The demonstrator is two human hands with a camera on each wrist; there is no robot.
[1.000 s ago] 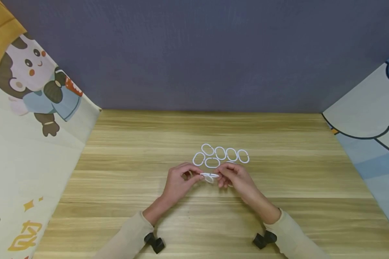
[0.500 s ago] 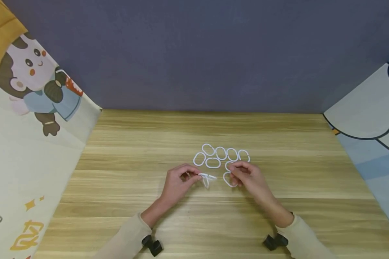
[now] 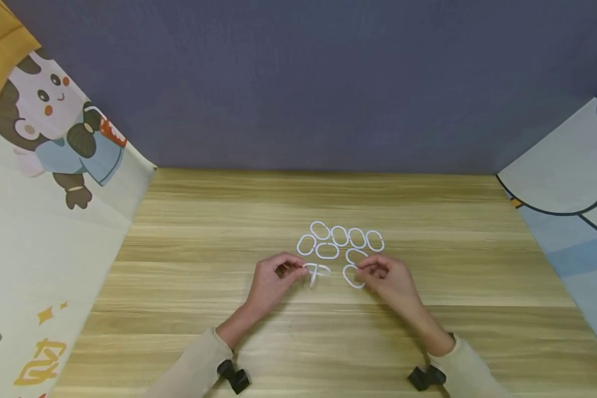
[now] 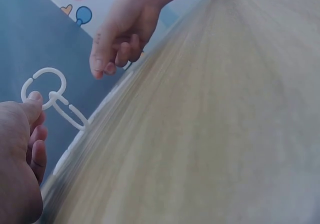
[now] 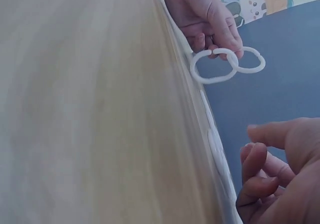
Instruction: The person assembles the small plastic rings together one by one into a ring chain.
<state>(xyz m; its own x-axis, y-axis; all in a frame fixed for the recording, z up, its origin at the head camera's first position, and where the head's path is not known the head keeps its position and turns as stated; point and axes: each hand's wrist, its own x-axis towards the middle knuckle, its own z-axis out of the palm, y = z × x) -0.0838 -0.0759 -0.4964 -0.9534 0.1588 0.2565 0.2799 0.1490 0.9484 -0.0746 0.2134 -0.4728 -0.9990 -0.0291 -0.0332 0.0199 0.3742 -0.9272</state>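
Observation:
My left hand [image 3: 276, 279] pinches a white oval plastic curtain ring [image 4: 49, 70] between thumb and fingertips, above the tabletop. Hooked through it, a second white ring [image 4: 69, 117] hangs down; each shows a small gap in its loop. To the right, my right hand [image 3: 390, 279] is low over the table with loosely bent fingers. In the right wrist view a gap separates its thumb [image 5: 270, 133] from the fingers, and nothing sits between them. Its fingertips overlap the right edge of a loose ring [image 3: 346, 278] in the head view; contact cannot be told.
Several more white rings lie flat beyond the hands, among them an oval one [image 3: 327, 258] and one at the far right [image 3: 382, 241]. They rest on a wood-grain table [image 3: 204, 221]. A dark panel [image 3: 318, 88] stands at the back, with cartoon-printed walls on both sides.
My right hand has moved away rightward from the linked rings to the loose rings on the right. The left hand stays nearly still, and the hanging ring has swung down.

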